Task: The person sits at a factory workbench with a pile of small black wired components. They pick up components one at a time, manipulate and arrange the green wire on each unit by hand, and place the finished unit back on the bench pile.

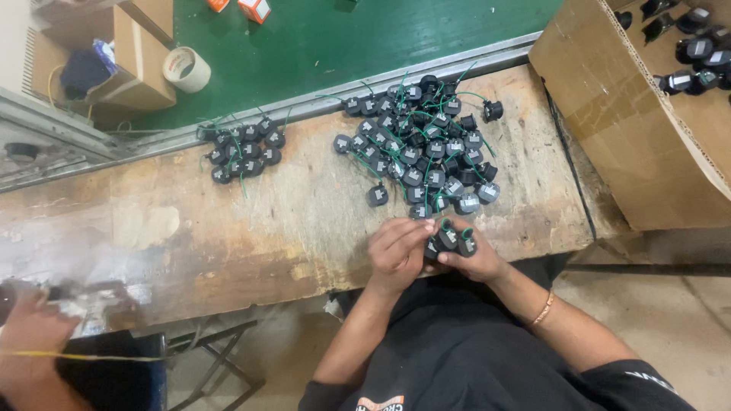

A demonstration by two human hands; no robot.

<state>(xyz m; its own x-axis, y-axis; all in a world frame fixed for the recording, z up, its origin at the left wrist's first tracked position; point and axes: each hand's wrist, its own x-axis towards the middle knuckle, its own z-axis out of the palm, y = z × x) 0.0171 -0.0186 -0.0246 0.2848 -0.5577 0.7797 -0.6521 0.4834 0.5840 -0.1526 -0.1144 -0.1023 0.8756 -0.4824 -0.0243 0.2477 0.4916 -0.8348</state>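
Note:
My left hand (396, 250) and my right hand (476, 262) meet at the near edge of a worn wooden bench (251, 221). Together they hold a small cluster of black round parts with green wires (451, 238), the fingers of both hands curled around it. Just beyond my hands lies a large pile of the same black parts (422, 141), tangled with green wires. A smaller pile of these parts (244, 148) sits farther left on the bench. One single part (377, 195) lies apart between the large pile and my left hand.
A big open cardboard box (632, 129) with more black parts stands at the right. A green surface beyond holds a tape roll (186, 68) and a small carton (133, 57). Another person's hand (30, 327) shows at lower left.

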